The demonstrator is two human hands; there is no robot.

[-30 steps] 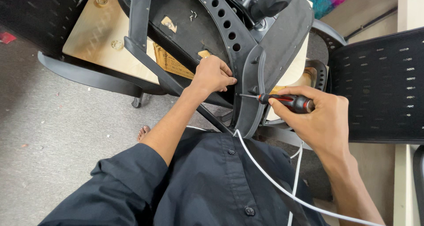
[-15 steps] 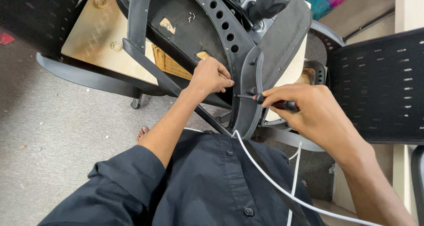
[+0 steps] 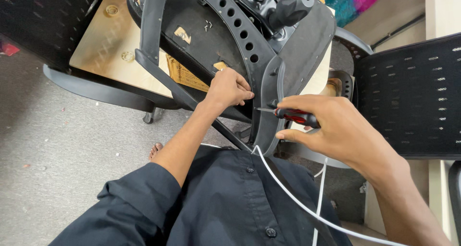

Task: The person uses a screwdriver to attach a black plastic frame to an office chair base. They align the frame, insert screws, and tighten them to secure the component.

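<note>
Gripping a red-and-black screwdriver [image 3: 297, 116], the right hand [image 3: 336, 130] had closed its fingers around the handle, covering more of it than a second before, the metal tip touching the black chair frame [image 3: 269, 90]. The left hand [image 3: 229, 88] stayed curled shut on the frame's edge, just beside the tip. An overturned office chair [image 3: 201, 30] lay against the person's lap above a grey carpet [image 3: 57, 150]. A wooden seat board [image 3: 103, 39] sat at the upper left, a black mesh chair back [image 3: 413, 97] on the right. A white cable [image 3: 293, 193] crossed the dark shirt [image 3: 230, 202].
</note>
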